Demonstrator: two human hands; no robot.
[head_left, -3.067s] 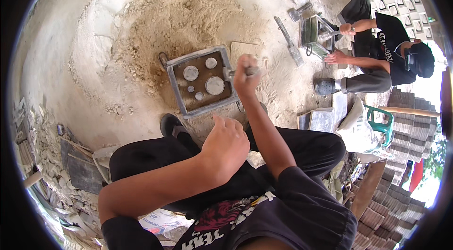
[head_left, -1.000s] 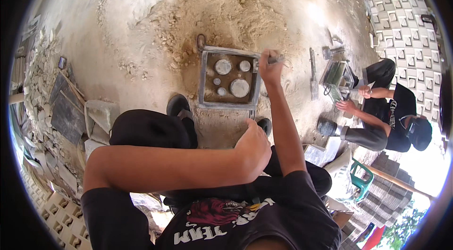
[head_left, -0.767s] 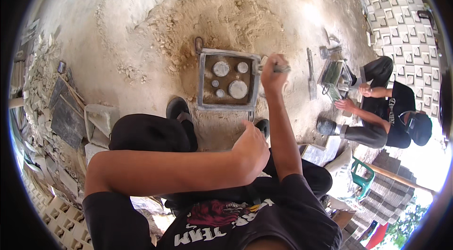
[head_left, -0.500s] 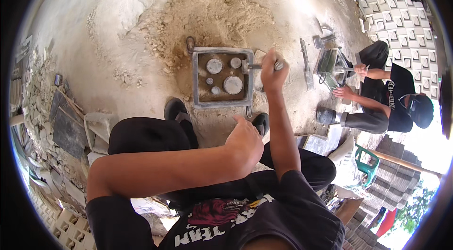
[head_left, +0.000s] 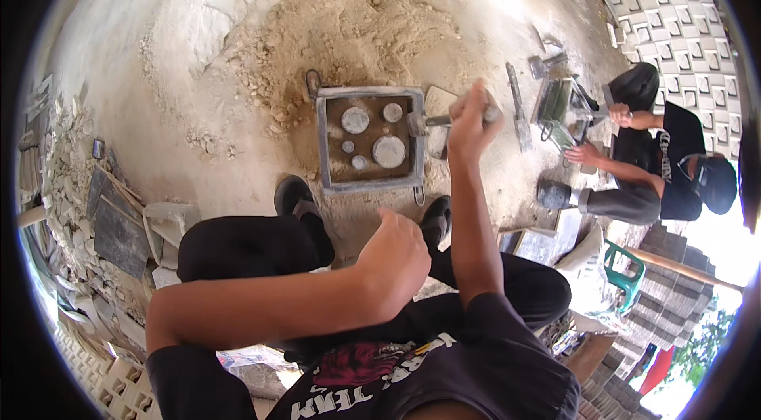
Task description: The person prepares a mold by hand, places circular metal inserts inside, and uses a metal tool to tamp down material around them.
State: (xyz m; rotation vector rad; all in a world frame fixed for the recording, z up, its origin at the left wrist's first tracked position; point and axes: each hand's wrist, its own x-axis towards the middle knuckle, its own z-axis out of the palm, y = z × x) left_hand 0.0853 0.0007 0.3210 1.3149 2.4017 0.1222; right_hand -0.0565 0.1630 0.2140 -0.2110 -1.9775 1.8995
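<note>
Gripping a trowel [head_left: 441, 120] by its handle, our right hand [head_left: 471, 113] sits closed tight just right of centre in the upper half of the frame, with the metal shank reaching left to the right wall of a square metal mould [head_left: 369, 137]. Our left hand [head_left: 394, 261] hangs below the middle of the frame, curled into a loose fist that holds nothing and touches nothing we can make out.

We see the mould lying on the sandy ground between our two black shoes [head_left: 295, 196] and a heap of sand mix [head_left: 349, 20] spread across the upper centre. Inside its frame stand several round grey cores of differing size over a brown bed, and the bed sits well below the rim.

We judge the work to be at an early stage: the mould is set in place and its cores are standing, but the cavity looks barely filled, so most of the filling and levelling is left. Whether the trowel blade carries any mix we cannot tell, since the blade is hard to make out against the pale ground behind it.

At the right edge of the frame, another person [head_left: 674, 166] crouches over a second mould [head_left: 560, 107], both hands on it.
</note>
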